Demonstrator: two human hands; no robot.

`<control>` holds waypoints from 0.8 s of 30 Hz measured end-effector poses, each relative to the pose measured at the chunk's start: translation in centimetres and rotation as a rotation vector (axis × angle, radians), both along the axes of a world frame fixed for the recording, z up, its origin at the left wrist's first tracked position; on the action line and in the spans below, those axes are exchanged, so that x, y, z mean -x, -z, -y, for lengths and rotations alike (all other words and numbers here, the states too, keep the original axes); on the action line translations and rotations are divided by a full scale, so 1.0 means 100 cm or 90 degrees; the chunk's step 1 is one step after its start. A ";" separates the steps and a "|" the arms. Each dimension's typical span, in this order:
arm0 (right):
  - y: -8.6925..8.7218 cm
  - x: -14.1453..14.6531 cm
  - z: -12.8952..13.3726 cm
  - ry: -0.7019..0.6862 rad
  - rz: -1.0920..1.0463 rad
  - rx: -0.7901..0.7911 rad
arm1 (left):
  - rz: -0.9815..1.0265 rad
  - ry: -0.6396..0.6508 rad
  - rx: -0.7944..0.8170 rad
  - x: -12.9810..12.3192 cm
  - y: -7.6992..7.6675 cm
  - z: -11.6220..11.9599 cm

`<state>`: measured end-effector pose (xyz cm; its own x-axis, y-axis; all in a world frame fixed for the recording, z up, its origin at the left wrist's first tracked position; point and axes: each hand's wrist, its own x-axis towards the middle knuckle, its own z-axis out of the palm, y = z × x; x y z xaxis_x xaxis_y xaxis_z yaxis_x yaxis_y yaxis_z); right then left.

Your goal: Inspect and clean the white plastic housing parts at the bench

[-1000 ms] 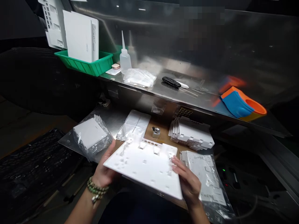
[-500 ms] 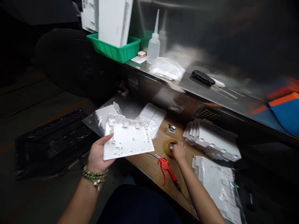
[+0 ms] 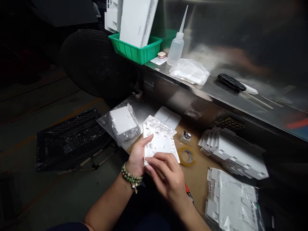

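Note:
My left hand (image 3: 137, 157) grips a white moulded plastic panel (image 3: 162, 142) by its left side, thumb on the inner face. The panel is tilted, with clips and small posts facing up. My right hand (image 3: 168, 176) is closed at the panel's near left corner, its thumb and fingertips pinched together there. Whatever may be between those fingertips is too small to make out. Just beyond the panel's right edge lies a roll of yellowish tape (image 3: 194, 158). A red air blow gun (image 3: 187, 188) shows only in part behind my right hand.
A small dispenser bottle (image 3: 185, 137) stands behind the tape. Stacked white panels (image 3: 237, 150) and bagged panels (image 3: 235, 199) lie to the right. A bagged white part (image 3: 122, 120) is at the left. The metal shelf (image 3: 211, 91) carries a green bin (image 3: 138, 51) and a squeeze bottle (image 3: 175, 49).
My right hand has left the tape roll and come to the panel's near left corner. The panel in my left hand is turned and tilted differently. The whole view has shifted.

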<state>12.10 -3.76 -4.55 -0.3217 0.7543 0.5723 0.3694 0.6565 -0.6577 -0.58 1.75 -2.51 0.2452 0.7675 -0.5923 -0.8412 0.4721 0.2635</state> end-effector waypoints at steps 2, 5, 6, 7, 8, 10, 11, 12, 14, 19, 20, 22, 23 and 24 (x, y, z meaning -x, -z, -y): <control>0.004 -0.004 0.001 0.018 0.013 -0.010 | 0.003 0.010 0.003 -0.005 -0.001 0.000; 0.006 -0.016 0.002 0.035 0.022 -0.004 | -0.028 -0.019 -0.026 -0.010 0.001 0.000; 0.005 -0.018 0.003 0.043 0.016 0.006 | -0.040 -0.027 -0.042 -0.012 0.003 0.000; 0.003 -0.019 0.004 0.054 0.005 0.015 | -0.051 -0.030 -0.061 -0.013 0.004 0.001; 0.001 -0.020 0.005 0.066 -0.007 0.019 | -0.060 -0.030 -0.077 -0.014 0.004 0.001; -0.003 -0.019 0.006 0.083 -0.023 0.012 | -0.067 -0.017 -0.094 -0.016 0.004 0.001; -0.004 -0.018 0.007 0.086 -0.021 0.004 | -0.069 -0.012 -0.096 -0.016 0.004 0.001; -0.004 -0.019 0.008 0.087 -0.011 -0.003 | -0.071 -0.010 -0.097 -0.017 0.003 0.001; -0.004 -0.021 0.008 0.087 0.014 -0.007 | -0.079 -0.017 -0.105 -0.017 0.001 0.001; -0.003 -0.018 0.008 0.107 -0.003 -0.008 | -0.090 -0.024 -0.136 -0.022 -0.001 0.005; -0.004 -0.017 0.009 0.105 -0.006 -0.011 | -0.091 -0.020 -0.136 -0.023 -0.001 0.006; -0.005 -0.020 0.011 0.091 0.008 -0.008 | -0.098 -0.022 -0.142 -0.022 0.001 0.006; -0.005 -0.026 0.012 0.087 0.016 0.005 | -0.103 -0.027 -0.149 -0.020 0.002 0.005; -0.004 -0.035 0.012 0.094 0.018 0.023 | -0.105 -0.031 -0.157 -0.016 0.004 0.004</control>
<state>15.57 -4.98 -4.17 -0.2211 0.8147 0.5361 0.4794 0.5695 -0.6677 1.07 1.31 -2.90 0.1210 0.9013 -0.4159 -0.7975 0.3378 0.4998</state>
